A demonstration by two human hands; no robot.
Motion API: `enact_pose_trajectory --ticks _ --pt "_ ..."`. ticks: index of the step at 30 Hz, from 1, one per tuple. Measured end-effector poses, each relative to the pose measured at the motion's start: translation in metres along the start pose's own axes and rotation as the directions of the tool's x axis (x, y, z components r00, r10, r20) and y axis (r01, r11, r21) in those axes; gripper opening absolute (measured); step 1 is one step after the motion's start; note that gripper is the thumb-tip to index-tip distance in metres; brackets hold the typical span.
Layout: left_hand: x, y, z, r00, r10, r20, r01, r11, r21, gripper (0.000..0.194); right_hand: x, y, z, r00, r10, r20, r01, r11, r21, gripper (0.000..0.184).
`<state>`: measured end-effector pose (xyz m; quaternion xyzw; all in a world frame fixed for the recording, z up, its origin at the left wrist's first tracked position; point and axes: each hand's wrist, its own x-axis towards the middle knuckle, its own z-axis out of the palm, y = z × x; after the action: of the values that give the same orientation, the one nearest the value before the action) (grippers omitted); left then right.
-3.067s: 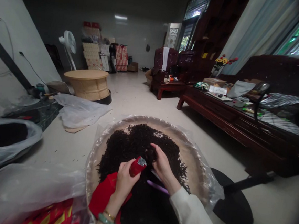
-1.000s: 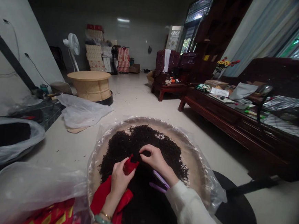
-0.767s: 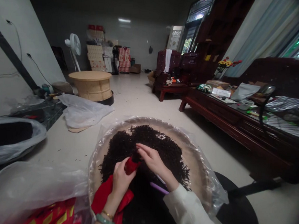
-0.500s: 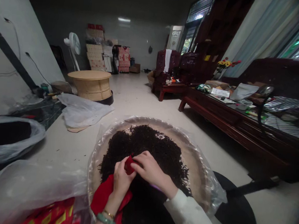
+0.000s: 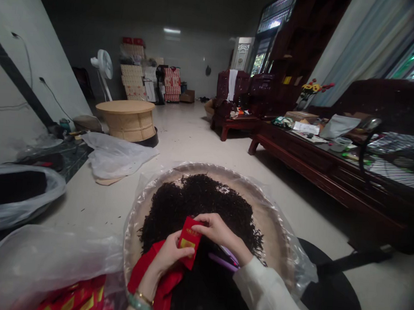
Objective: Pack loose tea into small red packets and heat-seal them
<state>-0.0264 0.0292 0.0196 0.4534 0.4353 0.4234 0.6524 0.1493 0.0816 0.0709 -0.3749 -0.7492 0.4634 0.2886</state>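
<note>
A small red packet [image 5: 189, 243] with gold print is upright between my two hands, over a heap of dark dried leaves that look like tea [image 5: 203, 197]. My left hand [image 5: 172, 255] grips its lower left side, thumb across the front. The fingers of my right hand [image 5: 215, 229] pinch its upper right edge. Below my right wrist shows a slim purple-edged object [image 5: 224, 260], partly hidden; I cannot tell its kind. Red cloth [image 5: 153, 270] lies under my left forearm. The leaves rest on a wide round tray [image 5: 276, 227] covered with clear plastic.
At the lower left, a clear plastic bag [image 5: 60, 244] holds several red packets [image 5: 81, 300]. Beyond it stands an open bag [image 5: 51, 195] of dark material. A round black stand base [image 5: 339, 299] is at the right, near a long wooden table [image 5: 309, 168]. A drum-shaped table [image 5: 127, 120] stands farther back.
The red packet has turned and risen, so its gold-printed front now shows. My right hand has moved slightly right, and more of the purple-edged object is visible.
</note>
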Motion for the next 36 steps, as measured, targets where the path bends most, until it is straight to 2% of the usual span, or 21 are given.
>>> enact_pose_trajectory --ticks 5,10,12,18,24,27,29,30,33,36 --pt "-0.006 -0.002 0.014 0.994 -0.068 0.091 0.084 0.979 -0.187 0.063 -0.003 -0.005 0.002 1.000 0.022 -0.003 -0.022 0.999 0.028 0.019" --pt "-0.008 -0.006 0.016 0.992 -0.108 0.067 0.121 0.964 -0.237 0.068 -0.004 0.002 0.004 0.986 0.055 0.157 -0.080 0.984 0.157 0.029" --pt "-0.009 -0.007 0.014 0.990 -0.126 0.066 0.137 0.967 -0.216 0.069 -0.002 0.006 0.003 0.984 0.056 0.171 -0.087 0.980 0.181 0.032" --pt "-0.009 -0.007 0.011 0.996 -0.093 0.015 0.094 0.987 -0.133 0.066 0.007 0.011 0.004 0.998 0.067 -0.007 -0.064 0.976 0.209 0.033" --pt "-0.001 -0.012 0.006 0.992 0.057 -0.113 -0.050 0.997 0.062 0.058 0.015 0.013 0.001 0.973 0.114 -0.202 -0.053 0.957 0.287 0.033" --pt "0.003 -0.016 0.003 0.969 0.145 -0.200 -0.113 0.980 0.162 0.054 0.016 0.017 -0.004 0.919 0.099 -0.381 -0.038 0.986 0.164 0.031" --pt "0.003 -0.016 0.002 0.950 0.196 -0.243 -0.143 0.965 0.218 0.052 0.015 0.016 -0.008 0.879 0.025 -0.477 -0.020 1.000 0.017 0.029" --pt "0.003 -0.016 0.002 0.943 0.214 -0.254 -0.153 0.959 0.239 0.051 0.013 0.014 -0.009 0.873 -0.025 -0.487 -0.003 0.998 -0.058 0.026" --pt "0.003 -0.012 0.004 0.937 0.235 -0.258 -0.161 0.947 0.277 0.050 0.007 0.004 -0.008 0.925 -0.124 -0.358 0.058 0.980 -0.189 0.020" --pt "0.003 -0.007 0.007 0.945 0.236 -0.225 -0.161 0.938 0.306 0.045 0.005 -0.004 -0.003 0.982 -0.124 -0.146 0.096 0.979 -0.182 0.022"
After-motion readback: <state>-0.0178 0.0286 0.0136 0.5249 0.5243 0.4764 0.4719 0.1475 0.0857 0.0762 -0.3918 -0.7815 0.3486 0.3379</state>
